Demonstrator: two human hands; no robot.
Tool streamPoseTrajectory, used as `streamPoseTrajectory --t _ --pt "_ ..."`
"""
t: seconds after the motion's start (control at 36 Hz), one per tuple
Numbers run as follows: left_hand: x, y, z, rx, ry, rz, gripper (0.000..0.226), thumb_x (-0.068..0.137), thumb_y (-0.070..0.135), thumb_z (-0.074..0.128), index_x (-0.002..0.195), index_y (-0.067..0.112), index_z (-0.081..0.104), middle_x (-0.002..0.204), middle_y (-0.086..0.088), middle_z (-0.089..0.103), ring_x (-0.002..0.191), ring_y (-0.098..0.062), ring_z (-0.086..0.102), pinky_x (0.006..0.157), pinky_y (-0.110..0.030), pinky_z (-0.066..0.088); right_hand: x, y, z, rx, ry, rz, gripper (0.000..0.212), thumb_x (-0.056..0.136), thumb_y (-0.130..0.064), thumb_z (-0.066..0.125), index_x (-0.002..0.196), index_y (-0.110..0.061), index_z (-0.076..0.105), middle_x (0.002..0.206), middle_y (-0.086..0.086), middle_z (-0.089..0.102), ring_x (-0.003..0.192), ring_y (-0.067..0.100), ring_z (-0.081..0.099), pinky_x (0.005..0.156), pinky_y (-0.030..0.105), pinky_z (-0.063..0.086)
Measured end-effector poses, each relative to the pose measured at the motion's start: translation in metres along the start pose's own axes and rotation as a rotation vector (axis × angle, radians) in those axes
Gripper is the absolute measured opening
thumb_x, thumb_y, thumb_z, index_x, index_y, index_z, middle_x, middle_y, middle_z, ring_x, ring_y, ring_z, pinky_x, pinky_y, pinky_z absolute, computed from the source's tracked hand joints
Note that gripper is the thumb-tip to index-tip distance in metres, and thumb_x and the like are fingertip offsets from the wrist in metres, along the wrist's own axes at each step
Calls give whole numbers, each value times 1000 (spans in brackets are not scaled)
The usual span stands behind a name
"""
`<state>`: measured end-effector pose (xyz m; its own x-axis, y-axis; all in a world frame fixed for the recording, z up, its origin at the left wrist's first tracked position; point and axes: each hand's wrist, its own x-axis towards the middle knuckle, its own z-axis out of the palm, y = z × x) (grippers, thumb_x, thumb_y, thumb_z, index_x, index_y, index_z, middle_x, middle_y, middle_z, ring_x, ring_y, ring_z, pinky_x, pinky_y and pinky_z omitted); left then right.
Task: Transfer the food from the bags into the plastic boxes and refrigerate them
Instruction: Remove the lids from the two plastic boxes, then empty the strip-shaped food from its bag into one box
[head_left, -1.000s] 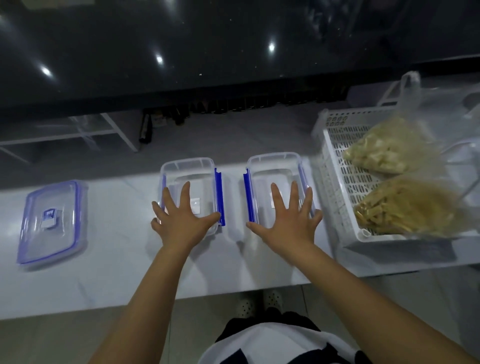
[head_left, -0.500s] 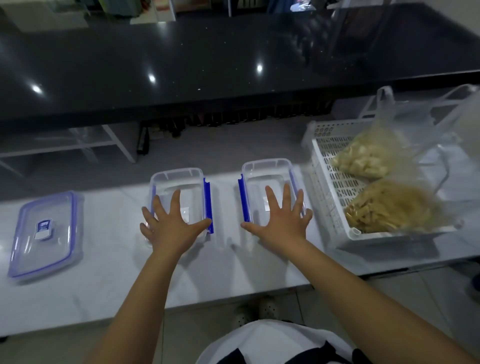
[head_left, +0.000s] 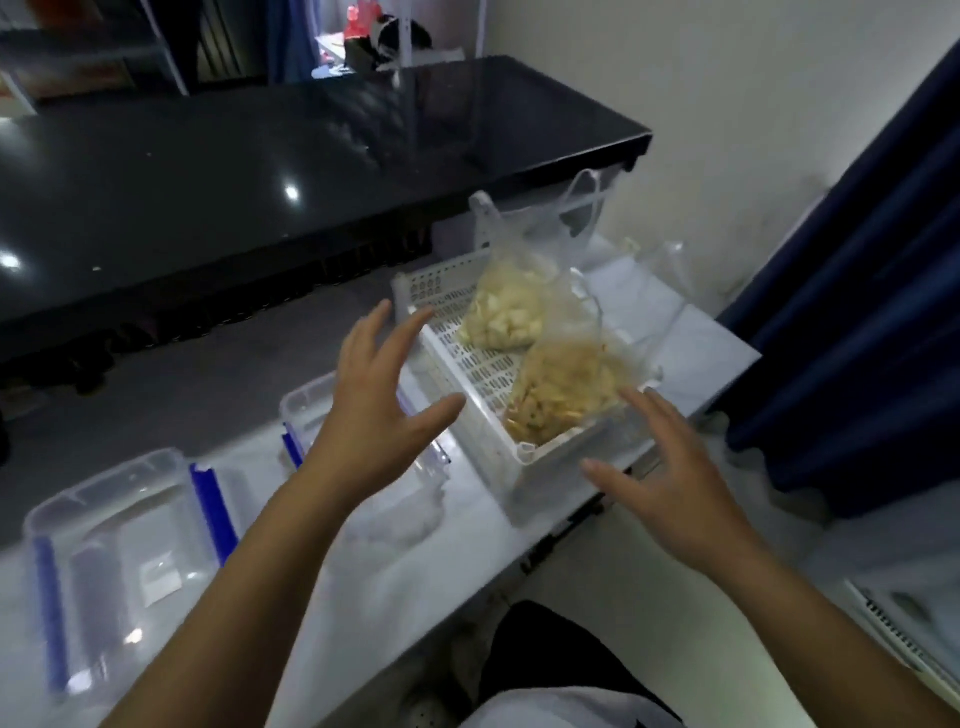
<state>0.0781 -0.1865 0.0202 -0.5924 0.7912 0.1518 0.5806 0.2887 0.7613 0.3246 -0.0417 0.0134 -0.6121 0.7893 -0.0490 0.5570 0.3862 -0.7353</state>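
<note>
Holding my left hand (head_left: 379, 415) and right hand (head_left: 670, 483) spread wide, gripping nothing, I am hovering beside the white basket (head_left: 550, 457), where two food bags (head_left: 561, 395) are lying; two plastic boxes (head_left: 119, 525) are sitting uncovered on the counter (head_left: 395, 566).

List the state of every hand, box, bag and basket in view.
left hand: open, holds nothing
right hand: open, holds nothing
near box: lid off, no food inside
far box: lid off, partly hidden
pale food bag: full, in basket
brown food bag: full, in basket
basket: on the counter, holding both bags
</note>
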Motion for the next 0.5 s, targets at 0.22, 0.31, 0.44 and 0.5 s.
streamPoseTrajectory --t 0.22,0.31,0.44,0.5 --pt "87 84 18 430 -87 409 95 82 42 78 156 44 19 169 1 -8 154 -21 -13 119 -42 0 38 36 -47 280 171 60 88 69 -68 69 147 -54 31 142 -32 30 123 -12 27 102 29 28" --pt "113 103 29 576 -150 485 102 79 51 77 156 47 11 168 2 -13 153 -22 -18 117 -45 -7 61 43 -50 348 142 55 85 74 -63 73 147 -55 30 144 -32 29 129 -7 27 103 28 27" --pt "148 129 47 733 -232 543 107 77 55 77 157 47 5 168 -1 -13 153 -23 -19 114 -43 -15 102 46 -58 471 17 87 81 73 -67 74 143 -59 33 137 -33 37 119 -9 37 88 20 34" --pt "160 137 55 781 -256 563 107 77 56 76 157 47 4 169 -1 -13 153 -23 -18 115 -43 -15 117 43 -64 532 -35 80 63 73 -66 71 128 -70 39 116 -52 45 99 -29 44 73 6 37"
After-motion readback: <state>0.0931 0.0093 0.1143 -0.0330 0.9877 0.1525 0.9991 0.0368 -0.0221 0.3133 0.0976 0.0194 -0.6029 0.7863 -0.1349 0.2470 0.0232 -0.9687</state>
